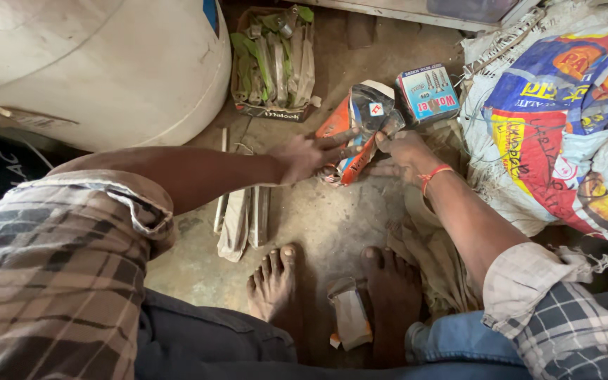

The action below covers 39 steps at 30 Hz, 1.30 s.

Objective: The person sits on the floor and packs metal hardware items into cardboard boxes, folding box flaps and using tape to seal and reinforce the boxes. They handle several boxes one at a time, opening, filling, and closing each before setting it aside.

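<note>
Hands meet over a small orange and white packet (352,158) that lies on the dirty concrete floor (318,218), in front of the person's bare feet (274,285). The left hand (309,155) has its fingers spread apart and presses down on the left part of the packet, palm toward the floor. The right hand (404,149), with an orange thread on the wrist, is closed on the upper right edge of the same packet, where a clear plastic part shows; what exactly the fingertips pinch there is too small to tell.

Just behind the packet, a little to the right, stands a small blue and red cardboard box (428,93). Farther back lies an open cardboard tray (274,63) full of long metal pieces wrapped with green. A big white round container (93,67) fills the upper left corner. At the right, a woven plastic sack (564,127) with coloured printing leans near the right arm, and a brown cloth (438,260) lies under that arm. Near the left forearm, some flat pale strips (244,218) lie side by side on the floor. Between the two feet there is a small folded paper piece (350,313). The person wears a checked shirt and blue trousers.
</note>
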Each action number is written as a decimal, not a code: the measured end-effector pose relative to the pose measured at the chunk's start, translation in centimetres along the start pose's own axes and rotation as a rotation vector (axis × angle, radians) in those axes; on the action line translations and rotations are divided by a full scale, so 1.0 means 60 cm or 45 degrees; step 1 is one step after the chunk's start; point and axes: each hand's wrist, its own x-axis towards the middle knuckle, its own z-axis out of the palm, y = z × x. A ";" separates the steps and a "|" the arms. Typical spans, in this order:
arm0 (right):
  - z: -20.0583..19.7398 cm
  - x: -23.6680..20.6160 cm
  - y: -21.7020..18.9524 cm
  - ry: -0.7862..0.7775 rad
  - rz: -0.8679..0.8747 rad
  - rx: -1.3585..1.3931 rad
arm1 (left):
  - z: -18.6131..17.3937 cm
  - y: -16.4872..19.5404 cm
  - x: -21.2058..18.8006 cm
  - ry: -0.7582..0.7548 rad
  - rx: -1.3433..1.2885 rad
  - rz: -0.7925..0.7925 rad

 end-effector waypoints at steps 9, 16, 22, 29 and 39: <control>-0.006 0.013 0.011 -0.029 -0.085 -0.076 | -0.083 -0.013 0.002 -0.446 -0.179 0.118; 0.003 0.003 0.009 -0.017 -0.067 -0.055 | -0.037 -0.030 -0.002 0.025 -1.050 -0.155; 0.016 -0.008 0.006 0.013 -0.111 -0.023 | -0.004 0.017 0.070 0.004 -1.052 -0.987; -0.004 0.031 0.042 0.040 -0.165 0.108 | -0.005 0.084 0.112 -0.164 -0.633 -1.189; -0.024 0.029 0.053 -0.003 -0.191 0.138 | -0.029 0.059 0.100 -0.261 -0.778 -1.037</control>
